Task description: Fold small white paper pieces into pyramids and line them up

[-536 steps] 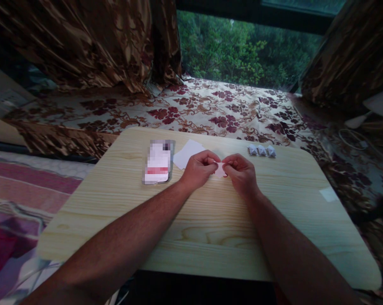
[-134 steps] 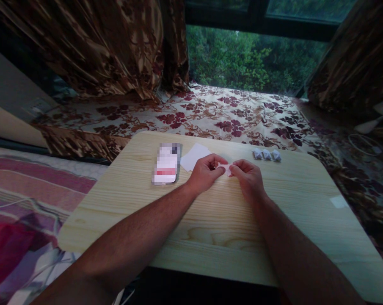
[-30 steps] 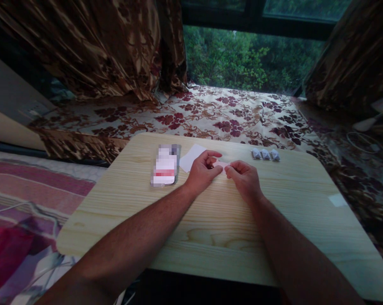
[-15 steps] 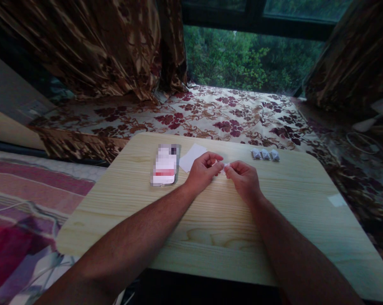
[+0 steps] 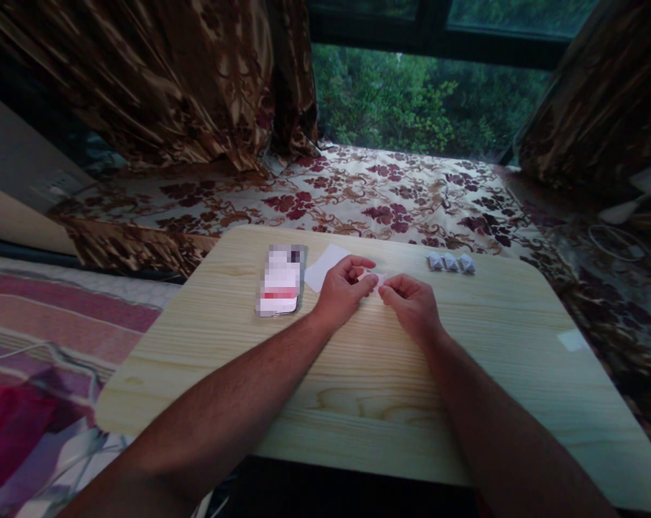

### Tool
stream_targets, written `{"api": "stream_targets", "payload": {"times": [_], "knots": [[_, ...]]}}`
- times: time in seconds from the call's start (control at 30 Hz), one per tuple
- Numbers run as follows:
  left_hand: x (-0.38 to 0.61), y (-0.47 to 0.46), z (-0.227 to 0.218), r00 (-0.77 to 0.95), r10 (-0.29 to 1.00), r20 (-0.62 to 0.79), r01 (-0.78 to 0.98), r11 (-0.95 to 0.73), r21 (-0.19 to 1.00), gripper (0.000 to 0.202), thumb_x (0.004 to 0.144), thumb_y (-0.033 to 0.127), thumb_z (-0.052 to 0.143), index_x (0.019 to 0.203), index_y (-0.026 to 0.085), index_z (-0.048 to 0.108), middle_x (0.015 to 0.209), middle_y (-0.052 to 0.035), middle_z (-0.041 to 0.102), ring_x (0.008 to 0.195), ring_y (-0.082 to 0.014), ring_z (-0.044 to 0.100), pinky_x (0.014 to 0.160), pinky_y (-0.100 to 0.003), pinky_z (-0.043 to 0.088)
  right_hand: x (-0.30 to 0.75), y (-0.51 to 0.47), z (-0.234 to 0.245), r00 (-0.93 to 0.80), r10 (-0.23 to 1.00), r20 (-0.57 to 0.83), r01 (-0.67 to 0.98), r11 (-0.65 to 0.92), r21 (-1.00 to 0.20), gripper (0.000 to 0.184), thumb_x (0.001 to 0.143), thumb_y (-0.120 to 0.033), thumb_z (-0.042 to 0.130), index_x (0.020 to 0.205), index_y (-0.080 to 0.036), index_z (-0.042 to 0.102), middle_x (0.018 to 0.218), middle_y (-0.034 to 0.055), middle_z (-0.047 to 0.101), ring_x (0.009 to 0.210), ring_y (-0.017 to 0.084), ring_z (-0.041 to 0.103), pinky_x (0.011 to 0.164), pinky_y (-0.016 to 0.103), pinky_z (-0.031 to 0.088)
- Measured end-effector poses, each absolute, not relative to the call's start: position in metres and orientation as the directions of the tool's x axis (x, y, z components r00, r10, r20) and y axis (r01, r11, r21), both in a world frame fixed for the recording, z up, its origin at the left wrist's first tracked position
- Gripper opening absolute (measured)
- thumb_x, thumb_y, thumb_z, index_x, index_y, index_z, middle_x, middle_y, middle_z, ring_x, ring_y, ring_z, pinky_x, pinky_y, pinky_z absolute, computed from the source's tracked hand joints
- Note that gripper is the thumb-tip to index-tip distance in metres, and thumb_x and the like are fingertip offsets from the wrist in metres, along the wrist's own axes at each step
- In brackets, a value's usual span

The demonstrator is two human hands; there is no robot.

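Note:
Between my two hands, above the middle of the table, is a small piece of white folded paper (image 5: 378, 279). My left hand (image 5: 347, 286) pinches its left side between thumb and fingers. From the right, my right hand (image 5: 411, 301) grips the paper's other side with thumb and index finger. Fingers cover much of the paper, so its exact shape is hidden. Behind my left hand lies a flat white paper sheet (image 5: 323, 266), partly covered by it. Three small folded paper pieces (image 5: 451, 263) with pointed tops stand in a row beyond my right hand.
A phone (image 5: 279, 280), partly blurred out, lies left of the white sheet on the light wooden table (image 5: 357, 417). A pale patch (image 5: 572, 340) is near the table's right edge. Behind the table are a floral-covered ledge (image 5: 390, 191) and curtains (image 5: 196, 86).
My right hand has shifted slightly left and down. The fingers of both hands have moved a little on the folded paper, and more of it shows beside my left thumb.

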State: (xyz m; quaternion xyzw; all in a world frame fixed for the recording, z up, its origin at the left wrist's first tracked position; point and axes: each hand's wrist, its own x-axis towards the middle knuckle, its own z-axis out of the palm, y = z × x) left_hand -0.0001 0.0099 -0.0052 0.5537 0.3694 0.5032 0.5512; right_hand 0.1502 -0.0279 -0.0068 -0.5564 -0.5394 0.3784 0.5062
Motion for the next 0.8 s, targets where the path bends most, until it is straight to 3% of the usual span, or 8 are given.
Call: {"api": "stream_targets", "payload": {"times": [0.8], "knots": [[-0.0012, 0.0109, -0.0084, 0.270, 0.955, 0.123, -0.154, -0.084, 0.985, 0.027, 0.070, 0.021, 0.073, 0.096, 0.017, 0.066, 0.067, 0.0040, 0.055, 0.059, -0.0085, 0.051, 0.057, -0.022, 0.040, 0.1496, -0.0307, -0.0086, 0.116, 0.973, 0.202, 0.204, 0.175, -0.963, 0.018, 0.075, -0.028, 0.068, 0.062, -0.018, 0.058, 0.054, -0.0056, 0.045, 0.050, 0.009, 0.036, 0.048, 0.025, 0.026]]}}
